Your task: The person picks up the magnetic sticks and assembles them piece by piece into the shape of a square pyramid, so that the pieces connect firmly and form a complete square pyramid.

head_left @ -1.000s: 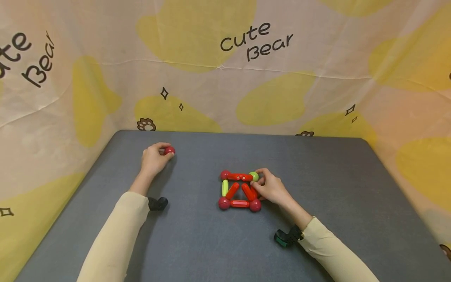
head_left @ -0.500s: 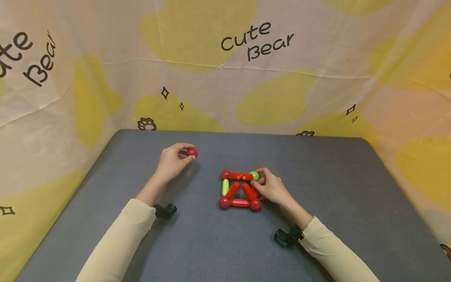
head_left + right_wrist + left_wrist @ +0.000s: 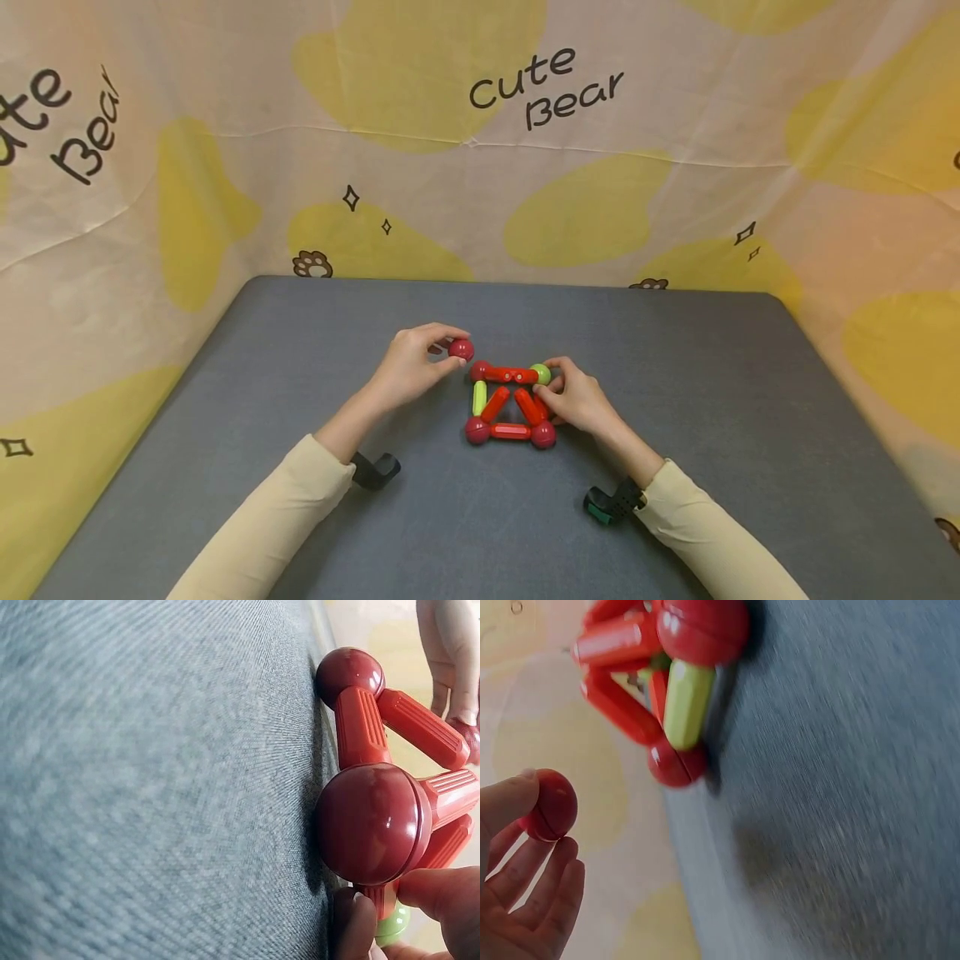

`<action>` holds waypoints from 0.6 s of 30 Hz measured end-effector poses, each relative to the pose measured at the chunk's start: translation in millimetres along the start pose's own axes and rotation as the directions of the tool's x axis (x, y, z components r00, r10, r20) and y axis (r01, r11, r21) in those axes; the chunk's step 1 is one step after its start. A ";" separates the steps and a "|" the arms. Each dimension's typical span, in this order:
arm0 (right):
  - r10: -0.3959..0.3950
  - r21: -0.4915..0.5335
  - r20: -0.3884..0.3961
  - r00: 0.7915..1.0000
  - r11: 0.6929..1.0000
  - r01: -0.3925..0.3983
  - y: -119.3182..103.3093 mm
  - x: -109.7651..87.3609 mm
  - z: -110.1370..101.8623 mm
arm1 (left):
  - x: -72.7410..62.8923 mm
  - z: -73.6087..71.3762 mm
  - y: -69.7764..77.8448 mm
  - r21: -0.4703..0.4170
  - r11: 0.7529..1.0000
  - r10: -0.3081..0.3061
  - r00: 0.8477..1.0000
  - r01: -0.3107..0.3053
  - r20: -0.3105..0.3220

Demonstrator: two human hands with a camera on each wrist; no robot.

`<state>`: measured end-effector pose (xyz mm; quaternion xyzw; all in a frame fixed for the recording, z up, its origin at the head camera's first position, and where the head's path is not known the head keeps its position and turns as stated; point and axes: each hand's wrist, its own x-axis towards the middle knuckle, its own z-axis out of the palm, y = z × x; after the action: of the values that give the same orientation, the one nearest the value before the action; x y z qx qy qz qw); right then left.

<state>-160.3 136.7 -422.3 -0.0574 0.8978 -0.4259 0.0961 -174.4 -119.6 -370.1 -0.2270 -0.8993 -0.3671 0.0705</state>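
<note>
My left hand pinches a red ball between thumb and fingers, above the table at the far left corner of a magnetic stick-and-ball frame. That frame has red balls at three corners and a green ball at the far right one. Red sticks and a yellow-green stick join them. Several red sticks slant up from the corners, their upper ends free. On the right side, my right hand pinches a red stick between the near red ball and the green ball.
The grey table lies under the frame, with rounded far corners. A printed cloth hangs behind it and along both sides. Black camera mounts sit at both wrists.
My left hand has carried the red ball rightward and nearer, from the far left of the table to the frame's far left corner. The right hand and the frame have stayed in place.
</note>
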 end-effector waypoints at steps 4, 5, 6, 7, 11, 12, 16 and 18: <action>-0.017 -0.008 -0.008 1.000 1.000 0.017 -0.6 -1.0 -0.4 | -0.4 7.6 11.9 -0.033 0.998 0.045 0.999 -0.044 0.031; -0.020 -0.011 -0.012 1.000 1.000 0.019 -0.7 -1.0 -0.5 | -0.4 9.4 14.9 -0.041 0.998 0.056 0.998 -0.054 0.041; -0.021 -0.013 -0.013 1.000 1.000 0.021 -0.8 -0.9 -0.5 | -0.3 11.3 17.6 -0.048 0.997 0.067 0.996 -0.064 0.051; -0.021 -0.014 -0.014 1.000 1.000 0.021 -0.8 -0.8 -0.4 | -0.1 13.2 19.9 -0.058 0.996 0.072 0.995 -0.068 0.063; -0.009 -0.016 -0.010 1.000 1.000 0.009 -0.7 -0.2 -0.1 | 0.7 20.8 28.4 -0.085 0.993 0.096 0.991 -0.088 0.096; -0.006 -0.016 -0.007 1.000 1.000 0.006 -0.7 -0.2 0.0 | 0.8 22.5 30.1 -0.092 0.992 0.100 0.990 -0.090 0.102; -0.004 -0.015 -0.003 1.000 1.000 0.004 -0.4 -0.3 0.1 | 1.2 29.0 35.3 -0.114 0.988 0.115 0.986 -0.102 0.117; -0.005 -0.012 -0.003 1.000 1.000 0.005 -0.5 -0.8 0.0 | 1.4 31.8 36.9 -0.115 0.988 0.121 0.985 -0.107 0.124</action>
<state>-159.5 136.6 -421.9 -0.0593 0.9003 -0.4210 0.0932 -157.4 -74.0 -369.4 -0.3052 -0.8664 -0.3947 0.0200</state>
